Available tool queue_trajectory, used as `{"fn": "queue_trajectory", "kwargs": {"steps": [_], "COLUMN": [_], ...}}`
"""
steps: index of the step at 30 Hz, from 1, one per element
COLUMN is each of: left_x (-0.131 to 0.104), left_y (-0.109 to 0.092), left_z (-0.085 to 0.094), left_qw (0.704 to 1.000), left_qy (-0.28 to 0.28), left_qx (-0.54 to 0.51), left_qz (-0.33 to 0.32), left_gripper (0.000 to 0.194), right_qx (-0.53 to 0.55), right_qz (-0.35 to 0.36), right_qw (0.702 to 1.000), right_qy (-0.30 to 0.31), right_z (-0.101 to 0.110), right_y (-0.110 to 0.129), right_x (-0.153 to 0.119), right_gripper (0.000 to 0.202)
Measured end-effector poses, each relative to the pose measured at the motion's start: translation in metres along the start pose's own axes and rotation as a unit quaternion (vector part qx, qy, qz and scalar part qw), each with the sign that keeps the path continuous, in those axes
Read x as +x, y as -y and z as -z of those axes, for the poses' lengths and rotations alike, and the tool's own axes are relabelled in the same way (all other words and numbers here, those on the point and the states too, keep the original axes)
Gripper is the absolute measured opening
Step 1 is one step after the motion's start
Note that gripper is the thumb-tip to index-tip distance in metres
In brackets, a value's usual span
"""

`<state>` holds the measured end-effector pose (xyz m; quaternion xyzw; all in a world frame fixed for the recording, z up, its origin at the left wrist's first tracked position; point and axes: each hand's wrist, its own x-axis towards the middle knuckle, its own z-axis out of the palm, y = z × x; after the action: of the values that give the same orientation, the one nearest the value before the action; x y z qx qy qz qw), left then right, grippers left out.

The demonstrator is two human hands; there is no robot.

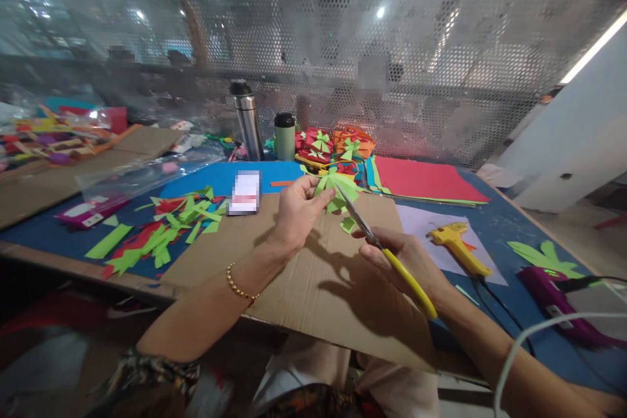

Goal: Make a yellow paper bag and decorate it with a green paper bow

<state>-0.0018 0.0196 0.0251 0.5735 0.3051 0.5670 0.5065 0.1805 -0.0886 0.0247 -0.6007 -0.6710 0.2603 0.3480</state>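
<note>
Pinched in my left hand (300, 210) is a light green paper cutout (345, 184) with several pointed strips, held above the cardboard sheet (294, 287). My right hand (399, 253) grips a pair of scissors (402, 272) with yellow handles. Their metal blades point up and left, with the tips at the green paper; whether they cut into it I cannot tell. A small green scrap (348, 225) shows just below the cutout, near the blades. Shadows of both hands fall on the cardboard.
Green and red paper scraps (169, 228) lie left, near a phone (245, 192). A steel flask (249, 121), a green cup (285, 137) and decorated paper pieces (337, 144) stand behind. Right are red sheets (426, 179), a yellow glue gun (460, 248) and a purple device (553, 297) with cables.
</note>
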Motion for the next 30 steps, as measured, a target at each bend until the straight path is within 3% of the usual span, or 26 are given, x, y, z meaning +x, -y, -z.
{"fn": "queue_trajectory", "kwargs": {"steps": [18, 25, 30], "left_x": [-0.0038, -0.0049, -0.0051], "left_y": [-0.0084, -0.0094, -0.0075], "left_z": [-0.0036, -0.004, -0.0037], "left_qw": [0.999, 0.998, 0.998], "left_qy": [0.013, 0.016, 0.016], "left_qx": [-0.044, -0.055, -0.05], "left_qz": [0.018, 0.026, 0.025], "left_gripper": [0.034, 0.033, 0.029], "right_qx": [0.037, 0.063, 0.066], "right_qz": [0.014, -0.014, -0.009], "right_qw": [0.999, 0.997, 0.997], "right_qy": [-0.009, 0.031, 0.03], "right_z": [0.0011, 0.0011, 0.0008], "right_y": [0.0021, 0.0051, 0.0051], "right_x": [-0.0037, -0.0082, -0.0083], "right_gripper": [0.058, 0.068, 0.063]}}
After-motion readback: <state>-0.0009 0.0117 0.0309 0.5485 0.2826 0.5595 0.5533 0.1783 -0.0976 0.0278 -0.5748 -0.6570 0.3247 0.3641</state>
